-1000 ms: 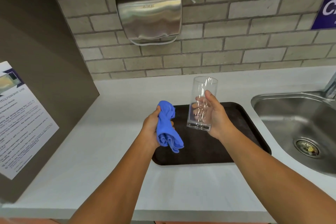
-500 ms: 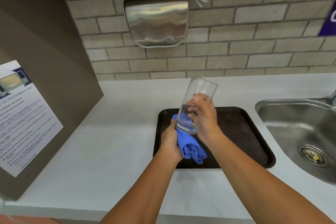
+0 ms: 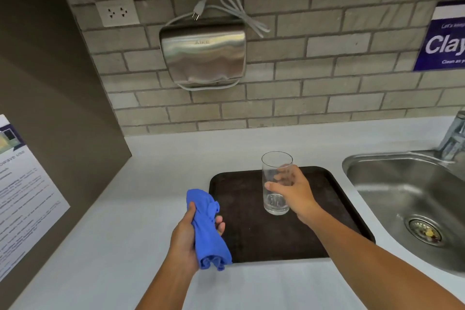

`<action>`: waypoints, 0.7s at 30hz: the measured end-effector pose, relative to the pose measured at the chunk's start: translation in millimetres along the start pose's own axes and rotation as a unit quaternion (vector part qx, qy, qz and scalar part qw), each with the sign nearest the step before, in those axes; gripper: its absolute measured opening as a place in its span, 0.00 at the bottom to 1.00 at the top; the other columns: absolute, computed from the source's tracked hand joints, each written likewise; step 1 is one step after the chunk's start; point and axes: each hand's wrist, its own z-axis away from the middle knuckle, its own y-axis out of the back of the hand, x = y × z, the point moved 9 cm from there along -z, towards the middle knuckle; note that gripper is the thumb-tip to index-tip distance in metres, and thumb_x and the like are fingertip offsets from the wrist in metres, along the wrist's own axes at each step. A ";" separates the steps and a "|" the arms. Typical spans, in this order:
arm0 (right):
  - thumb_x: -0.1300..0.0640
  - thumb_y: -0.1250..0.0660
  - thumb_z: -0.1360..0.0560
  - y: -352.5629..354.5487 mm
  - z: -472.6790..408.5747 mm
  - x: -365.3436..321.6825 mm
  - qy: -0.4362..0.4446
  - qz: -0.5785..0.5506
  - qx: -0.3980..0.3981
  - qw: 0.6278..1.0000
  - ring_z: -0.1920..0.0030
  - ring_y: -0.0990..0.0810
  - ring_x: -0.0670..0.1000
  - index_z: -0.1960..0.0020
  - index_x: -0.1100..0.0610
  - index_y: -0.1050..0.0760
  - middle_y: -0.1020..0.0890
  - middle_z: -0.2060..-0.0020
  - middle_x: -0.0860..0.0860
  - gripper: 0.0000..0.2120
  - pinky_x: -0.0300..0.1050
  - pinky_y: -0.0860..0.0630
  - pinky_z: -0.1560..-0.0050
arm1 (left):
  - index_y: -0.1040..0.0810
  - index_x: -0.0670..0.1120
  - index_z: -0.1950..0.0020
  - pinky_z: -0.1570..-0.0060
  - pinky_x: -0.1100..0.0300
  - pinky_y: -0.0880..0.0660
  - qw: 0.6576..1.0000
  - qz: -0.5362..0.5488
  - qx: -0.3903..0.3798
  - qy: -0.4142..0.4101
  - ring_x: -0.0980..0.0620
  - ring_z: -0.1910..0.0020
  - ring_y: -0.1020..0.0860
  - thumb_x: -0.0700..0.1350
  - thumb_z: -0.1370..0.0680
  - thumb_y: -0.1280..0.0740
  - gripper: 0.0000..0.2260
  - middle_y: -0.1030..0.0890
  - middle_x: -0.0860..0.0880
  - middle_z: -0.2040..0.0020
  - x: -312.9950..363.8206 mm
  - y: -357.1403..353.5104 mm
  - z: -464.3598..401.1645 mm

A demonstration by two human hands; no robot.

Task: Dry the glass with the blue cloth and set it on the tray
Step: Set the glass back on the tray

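A tall clear glass (image 3: 275, 176) stands upright with its base on the dark brown tray (image 3: 241, 211), mouth up. My right hand (image 3: 293, 190) is wrapped around the glass at mid height, thumb in front and fingers behind. My left hand (image 3: 185, 239) holds the bunched blue cloth (image 3: 207, 229) over the counter just left of the tray's front left corner, apart from the glass.
A steel sink (image 3: 412, 199) with a drain and a tap (image 3: 453, 138) lies right of the tray. A steel hand dryer (image 3: 203, 54) and a socket (image 3: 117, 12) are on the brick wall. A brown panel with a paper notice (image 3: 22, 189) bounds the left side.
The glass was tilted with its base pressed into the cloth; the hands have separated. My right hand lowered the glass upright onto the tray. My left hand drew back left with the cloth.
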 end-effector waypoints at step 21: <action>0.61 0.17 0.37 10.8 -24.2 38.7 -0.029 0.005 0.038 0.999 0.43 0.21 0.53 0.45 0.55 0.28 0.21 0.49 0.50 0.27 0.47 0.25 0.49 | 0.22 0.39 0.41 0.58 0.52 0.18 1.000 0.014 -0.025 0.005 0.44 0.59 0.14 0.55 0.19 0.41 0.21 0.17 0.36 0.44 12.7 15.7 -0.5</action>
